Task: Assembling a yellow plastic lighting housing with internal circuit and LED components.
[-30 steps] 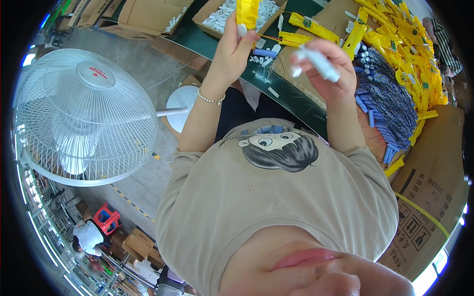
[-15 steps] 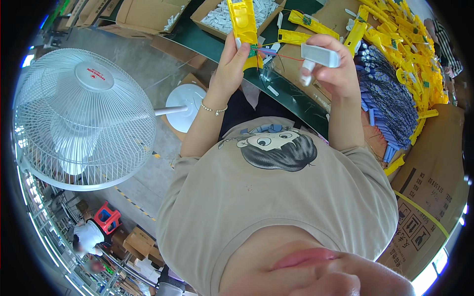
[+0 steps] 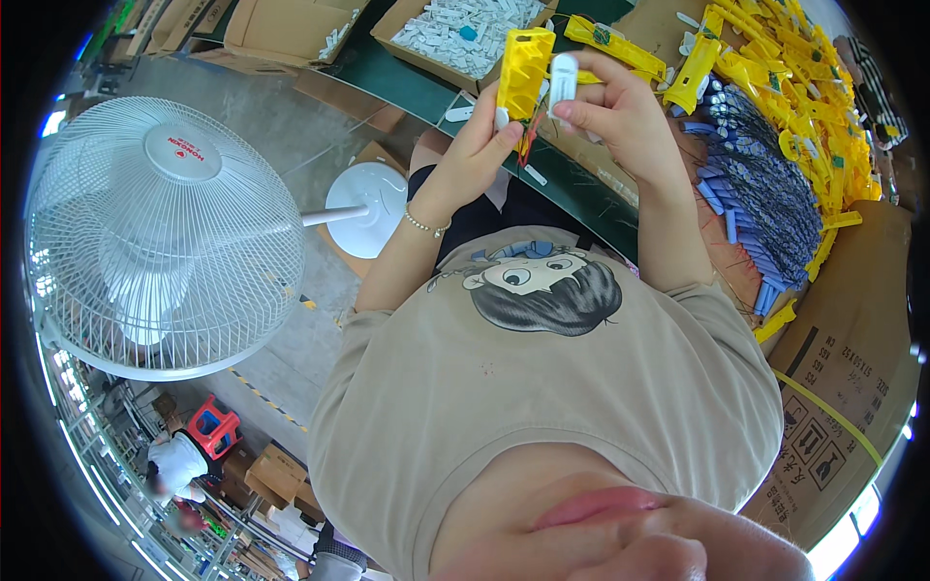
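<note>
My left hand (image 3: 472, 155) is closed around the lower end of a yellow plastic housing (image 3: 524, 70), which stands up from the fingers with its ribbed face showing. Red and dark wires (image 3: 528, 145) hang below it. Beside it, my right hand (image 3: 620, 111) pinches a white oblong plastic piece (image 3: 563, 79) between thumb and fingers, close to the housing's right edge. A small white part (image 3: 501, 118) shows at my left fingertips; I cannot tell whether it is fixed to the housing. More yellow housings (image 3: 612, 44) with green circuit boards lie just past my right hand.
An open carton (image 3: 415, 58) of small white parts stands on the green table (image 3: 593, 205). To the right are heaped yellow housings (image 3: 823, 116), bundled blue cylinders with black wires (image 3: 751, 194) and a large cardboard box (image 3: 843, 329). A white fan (image 3: 165, 242) stands at left.
The yellow housing has shifted right and turned over, hiding its open inside and circuit board. My right hand has brought the white piece up and left beside it, turned upright.
</note>
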The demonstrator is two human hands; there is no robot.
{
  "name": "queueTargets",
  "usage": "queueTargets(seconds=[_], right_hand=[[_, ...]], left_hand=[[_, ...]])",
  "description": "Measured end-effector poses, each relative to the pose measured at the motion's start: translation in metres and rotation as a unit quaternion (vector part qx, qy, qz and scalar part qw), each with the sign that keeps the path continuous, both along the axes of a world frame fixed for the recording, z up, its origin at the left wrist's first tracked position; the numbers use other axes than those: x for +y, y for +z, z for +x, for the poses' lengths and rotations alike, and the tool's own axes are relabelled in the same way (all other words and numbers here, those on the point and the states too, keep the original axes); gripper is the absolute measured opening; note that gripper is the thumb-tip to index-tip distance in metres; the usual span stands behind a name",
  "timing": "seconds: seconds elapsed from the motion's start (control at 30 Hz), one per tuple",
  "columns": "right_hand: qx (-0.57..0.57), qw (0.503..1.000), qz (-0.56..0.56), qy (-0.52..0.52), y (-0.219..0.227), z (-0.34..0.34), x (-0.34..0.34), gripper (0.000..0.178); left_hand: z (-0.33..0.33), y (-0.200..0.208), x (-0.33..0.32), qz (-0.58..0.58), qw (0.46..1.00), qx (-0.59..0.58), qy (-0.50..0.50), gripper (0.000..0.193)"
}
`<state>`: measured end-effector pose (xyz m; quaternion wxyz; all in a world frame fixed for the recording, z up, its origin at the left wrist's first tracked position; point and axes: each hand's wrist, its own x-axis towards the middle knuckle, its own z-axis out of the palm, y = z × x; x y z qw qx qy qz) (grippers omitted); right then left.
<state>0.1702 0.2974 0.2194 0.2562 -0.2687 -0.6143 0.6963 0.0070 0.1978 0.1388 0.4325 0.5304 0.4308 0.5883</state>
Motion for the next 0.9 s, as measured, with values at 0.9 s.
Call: queueTargets(seconds=[0.9], right_hand=[[-0.155, 0.947, 0.202, -0.196, -0.020, -0.012, 0.003, 0.041]], left_hand=[[0.038, -0.012, -0.016, -0.110, 0.982, -0.132, -0.072, 0.057]])
